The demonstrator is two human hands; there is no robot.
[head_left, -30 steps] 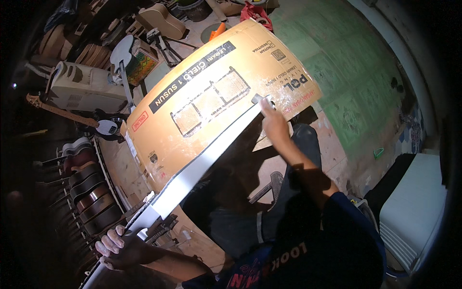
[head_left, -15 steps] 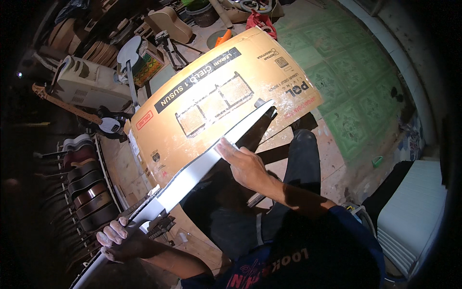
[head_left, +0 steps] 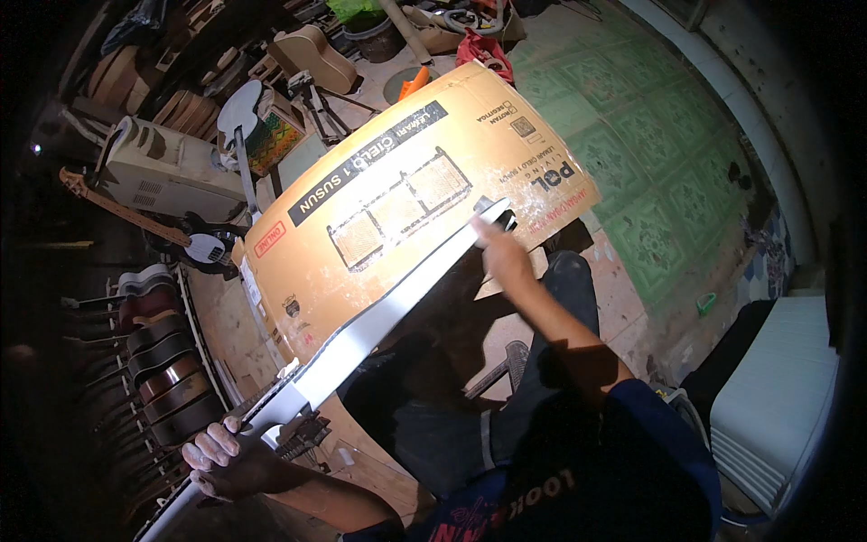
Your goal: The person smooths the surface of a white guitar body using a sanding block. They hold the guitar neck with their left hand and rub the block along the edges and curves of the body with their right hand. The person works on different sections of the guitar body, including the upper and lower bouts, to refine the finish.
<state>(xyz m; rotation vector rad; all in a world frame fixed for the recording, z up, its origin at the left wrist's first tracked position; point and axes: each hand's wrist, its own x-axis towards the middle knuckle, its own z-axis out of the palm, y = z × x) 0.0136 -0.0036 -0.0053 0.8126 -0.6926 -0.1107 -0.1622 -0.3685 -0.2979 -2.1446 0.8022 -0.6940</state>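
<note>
A white-grey guitar body [head_left: 397,309] stands on edge, its long side facing up and slanting from lower left to upper right. My left hand [head_left: 217,456] is closed round its neck [head_left: 172,513] at the lower left, its fingers dusted pale. At the far right end of the side, my right hand [head_left: 508,257] presses with bent fingers, slightly blurred. Whatever lies under those fingertips is too small to make out. Behind the guitar spreads a large printed cardboard sheet [head_left: 361,298], streaked with white dust.
A row of guitar bodies [head_left: 167,352] hangs at the left, near a dark electric guitar [head_left: 203,246]. Beyond the cardboard stand a pale guitar [head_left: 242,107] and an unfinished wooden body [head_left: 314,56]. Green patterned tiles [head_left: 646,154] cover the right floor, with a white ridged object [head_left: 772,388] closer in.
My right hand has slid along the guitar's side, away from me and to the right, to its far end. My left hand keeps its hold on the neck.
</note>
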